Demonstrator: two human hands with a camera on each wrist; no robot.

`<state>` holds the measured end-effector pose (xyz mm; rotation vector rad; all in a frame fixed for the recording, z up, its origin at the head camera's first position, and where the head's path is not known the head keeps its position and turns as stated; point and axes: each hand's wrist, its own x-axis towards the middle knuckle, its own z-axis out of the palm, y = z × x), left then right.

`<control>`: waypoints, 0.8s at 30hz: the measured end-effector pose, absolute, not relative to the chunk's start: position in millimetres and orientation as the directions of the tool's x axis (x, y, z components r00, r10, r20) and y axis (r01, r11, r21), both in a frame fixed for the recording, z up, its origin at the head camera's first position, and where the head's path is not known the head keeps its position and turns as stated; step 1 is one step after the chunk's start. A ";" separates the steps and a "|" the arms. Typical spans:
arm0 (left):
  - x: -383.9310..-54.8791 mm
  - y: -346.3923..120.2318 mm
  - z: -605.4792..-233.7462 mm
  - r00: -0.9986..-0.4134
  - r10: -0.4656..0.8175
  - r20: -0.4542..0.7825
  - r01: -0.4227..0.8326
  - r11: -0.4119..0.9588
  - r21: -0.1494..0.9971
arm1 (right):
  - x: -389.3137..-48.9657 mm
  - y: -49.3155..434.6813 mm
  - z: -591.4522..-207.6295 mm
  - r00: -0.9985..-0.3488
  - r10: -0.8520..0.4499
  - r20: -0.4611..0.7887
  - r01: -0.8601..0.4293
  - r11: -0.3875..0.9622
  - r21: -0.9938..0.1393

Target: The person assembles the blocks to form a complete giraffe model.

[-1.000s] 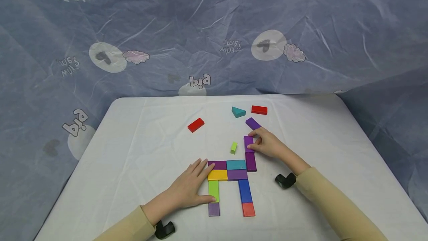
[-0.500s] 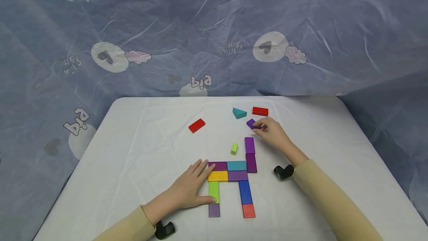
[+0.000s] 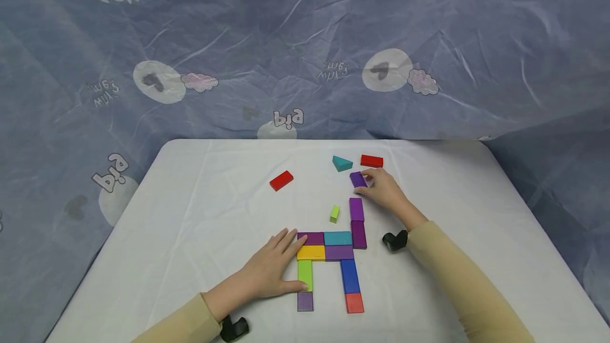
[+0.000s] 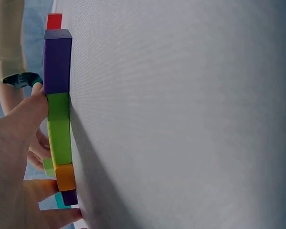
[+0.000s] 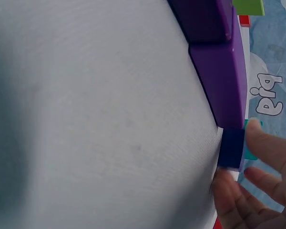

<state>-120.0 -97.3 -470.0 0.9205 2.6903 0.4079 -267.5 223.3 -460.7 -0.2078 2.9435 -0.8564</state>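
My right hand (image 3: 383, 191) pinches a small purple block (image 3: 358, 179) between thumb and fingers, just beyond a column of two purple blocks (image 3: 356, 209). In the right wrist view the held block (image 5: 231, 149) shows dark blue-purple near the end of that column. My left hand (image 3: 269, 266) lies with fingers spread along the left side of the flat block figure. Its thumb touches the lime block (image 3: 305, 274), and its fingertips reach the yellow block (image 3: 311, 252) and a purple one (image 3: 312, 238). A teal block (image 3: 338, 238), blue block (image 3: 350, 276) and orange-red block (image 3: 354, 303) belong to the same figure.
Loose on the white table (image 3: 214, 200) lie a teal triangular block (image 3: 342, 163), a red block (image 3: 371, 161), another red block (image 3: 281, 180) and a small lime block (image 3: 334, 214). A patterned blue cloth (image 3: 286, 30) hangs behind the table's far edge.
My right hand has left the upper purple block of the column, reached to the loose purple block beyond, gripped it and turned it more in line with the column. The left hand stays in place.
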 end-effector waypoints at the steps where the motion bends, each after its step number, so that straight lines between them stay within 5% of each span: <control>1: -119.5 -97.4 -470.0 -0.761 0.630 -0.158 0.553 0.756 0.350 | -268.0 222.5 -460.9 -0.988 -0.150 -0.027 -0.112 0.837 -0.535; 24: -119.2 -98.7 -471.2 -0.763 0.630 -0.148 0.556 0.755 0.347 | -278.2 222.7 -460.2 -0.935 -0.332 -0.126 -0.211 0.806 -0.553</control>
